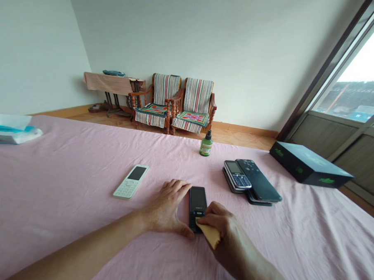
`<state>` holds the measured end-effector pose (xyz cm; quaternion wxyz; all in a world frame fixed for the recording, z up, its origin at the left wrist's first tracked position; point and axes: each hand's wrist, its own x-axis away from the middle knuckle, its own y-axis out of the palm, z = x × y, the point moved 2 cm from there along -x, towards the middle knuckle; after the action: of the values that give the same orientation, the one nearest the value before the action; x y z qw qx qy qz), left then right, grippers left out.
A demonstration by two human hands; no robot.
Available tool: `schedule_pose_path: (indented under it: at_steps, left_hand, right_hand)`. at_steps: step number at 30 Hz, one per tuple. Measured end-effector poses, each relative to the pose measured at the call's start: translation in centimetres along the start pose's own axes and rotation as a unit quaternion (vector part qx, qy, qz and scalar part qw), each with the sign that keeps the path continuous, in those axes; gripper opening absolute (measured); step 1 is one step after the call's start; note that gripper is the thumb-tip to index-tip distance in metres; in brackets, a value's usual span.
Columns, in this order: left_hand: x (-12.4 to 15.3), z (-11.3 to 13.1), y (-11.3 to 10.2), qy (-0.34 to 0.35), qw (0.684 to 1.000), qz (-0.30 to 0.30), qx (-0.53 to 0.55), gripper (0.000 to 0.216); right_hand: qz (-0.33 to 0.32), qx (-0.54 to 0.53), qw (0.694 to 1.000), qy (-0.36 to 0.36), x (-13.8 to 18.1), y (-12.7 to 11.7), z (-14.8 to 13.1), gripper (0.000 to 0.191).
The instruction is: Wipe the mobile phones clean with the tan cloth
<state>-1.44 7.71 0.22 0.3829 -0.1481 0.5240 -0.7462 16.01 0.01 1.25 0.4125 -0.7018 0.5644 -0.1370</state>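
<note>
A dark keypad phone (198, 199) lies face up on the pink cloth in front of me. My left hand (169, 207) grips it from the left, fingertips at its upper corner and thumb by its lower end. In my right hand (222, 230) a yellow wiping cloth (212, 235) is pinched and pressed on the phone's keys, hiding part of the keypad. To the left lies a white keypad phone (131, 181). Off to the right, a silver and dark keypad phone (237, 175) rests on another phone, beside a stack topped by a large black smartphone (259, 180).
A green bottle with a black top (206, 145) stands near the far edge of the pink-covered surface (74, 172). A black box (310, 164) sits at the right, a tissue pack (13, 133) at the far left. Beyond are two wooden chairs (193, 101) and a cloth-covered sewing table (107, 83).
</note>
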Motion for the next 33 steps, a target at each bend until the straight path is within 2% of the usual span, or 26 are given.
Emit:
schedule_pose_path:
  at_steps: [7,13,19,25,33]
  left_hand:
    - [0.0,0.1,-0.1,0.004,1.000,-0.009,-0.003,0.102]
    - [0.0,0.1,-0.1,0.001,1.000,-0.003,-0.002,0.101]
    - [0.0,0.0,0.1,0.008,1.000,0.001,-0.005,0.100]
    - [0.1,0.0,0.1,0.016,1.000,0.010,-0.008,0.095]
    - [0.1,-0.1,0.1,0.013,1.000,-0.010,-0.011,0.106]
  right_hand:
    - [0.002,0.001,1.000,0.031,0.1,-0.5,0.6,0.029]
    - [0.004,-0.010,1.000,-0.007,-0.4,0.3,-0.4,0.032]
    - [-0.001,-0.010,1.000,0.022,-0.4,0.2,0.0,0.028]
    - [-0.019,-0.005,1.000,-0.004,-0.7,1.5,-1.0,0.028]
    - [-0.010,-0.026,0.999,0.046,0.0,-1.2,1.3,0.028]
